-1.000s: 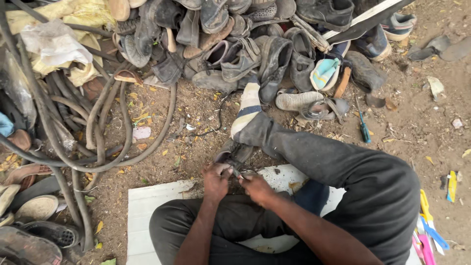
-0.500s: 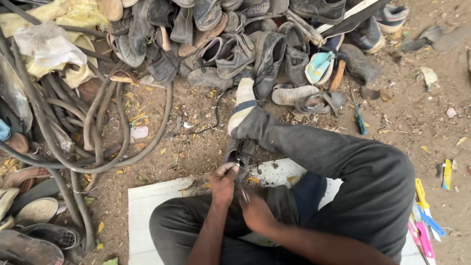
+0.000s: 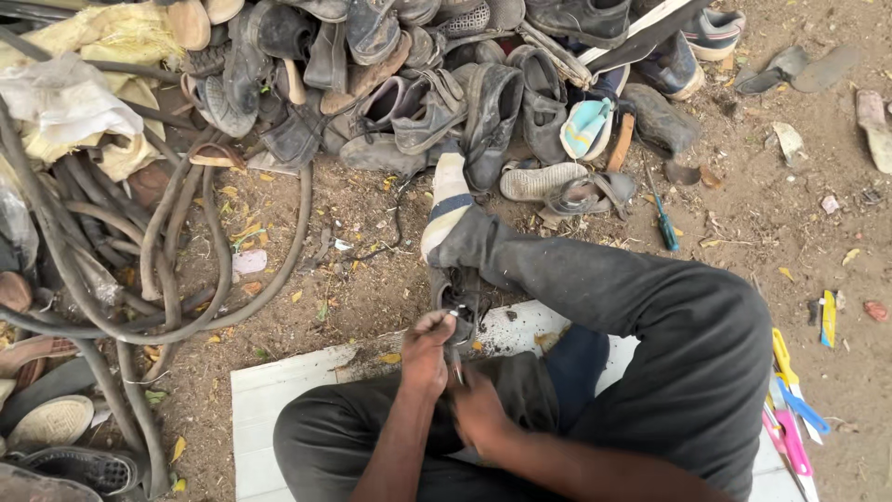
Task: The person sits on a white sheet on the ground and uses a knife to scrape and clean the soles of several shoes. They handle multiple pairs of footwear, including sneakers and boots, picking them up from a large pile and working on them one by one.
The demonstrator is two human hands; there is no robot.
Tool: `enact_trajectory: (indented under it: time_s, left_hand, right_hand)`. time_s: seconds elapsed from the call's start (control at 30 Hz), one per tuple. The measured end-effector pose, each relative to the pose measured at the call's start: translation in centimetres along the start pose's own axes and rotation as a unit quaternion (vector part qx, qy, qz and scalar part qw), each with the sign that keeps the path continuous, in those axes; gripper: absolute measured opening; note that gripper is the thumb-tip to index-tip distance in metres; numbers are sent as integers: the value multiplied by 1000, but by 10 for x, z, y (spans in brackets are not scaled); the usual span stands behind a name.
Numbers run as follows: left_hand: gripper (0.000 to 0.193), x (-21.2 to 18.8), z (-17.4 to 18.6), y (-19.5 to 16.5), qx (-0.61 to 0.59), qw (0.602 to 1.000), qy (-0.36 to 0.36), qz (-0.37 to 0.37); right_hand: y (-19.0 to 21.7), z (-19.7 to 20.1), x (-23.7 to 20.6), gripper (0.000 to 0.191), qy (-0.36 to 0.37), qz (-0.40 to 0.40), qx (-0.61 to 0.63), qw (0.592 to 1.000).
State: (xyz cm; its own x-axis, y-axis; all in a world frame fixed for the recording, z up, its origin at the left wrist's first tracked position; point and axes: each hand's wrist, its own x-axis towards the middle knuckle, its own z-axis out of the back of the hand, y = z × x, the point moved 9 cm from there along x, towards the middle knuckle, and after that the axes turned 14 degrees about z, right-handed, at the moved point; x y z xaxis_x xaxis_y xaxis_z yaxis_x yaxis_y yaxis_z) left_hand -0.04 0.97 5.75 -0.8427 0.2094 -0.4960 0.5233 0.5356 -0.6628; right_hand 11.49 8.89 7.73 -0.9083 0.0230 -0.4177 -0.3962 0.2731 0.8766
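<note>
Though partly hidden, left hand (image 3: 426, 349) fingers pinch dark shoe (image 3: 457, 299), right hand (image 3: 476, 411) grip unclear

- Dark shoe (image 3: 457, 299) at centre frame: mostly hidden behind both hands.
- Tool between the hands: too small to tell.
- Scissors (image 3: 792, 409), lower right: cut by the edge.

Two hands (image 3: 451, 372), one screwdriver (image 3: 662, 218), one white board (image 3: 279, 409).

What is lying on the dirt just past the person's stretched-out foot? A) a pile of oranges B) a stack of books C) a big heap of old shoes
C: a heap of worn shoes lies on the dirt just beyond the sock-covered foot.
</note>
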Motion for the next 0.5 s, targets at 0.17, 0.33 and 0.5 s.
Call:
enact_trajectory:
  time_s: [0.17, 0.33, 0.5]
  left_hand:
    - [9, 8, 7, 7, 42, 995, -46, 75]
    - [11, 24, -3, 6, 53, 998, -20, 42]
    - [15, 18, 1, -13, 124, 988, 6, 97]
  right_hand:
    - [-14, -11, 0, 18, -5, -52, 11, 999]
    - [-9, -26, 15, 16, -6, -3, 112, 994]
    - [-16, -23, 24, 25, -27, -72, 136, 988]
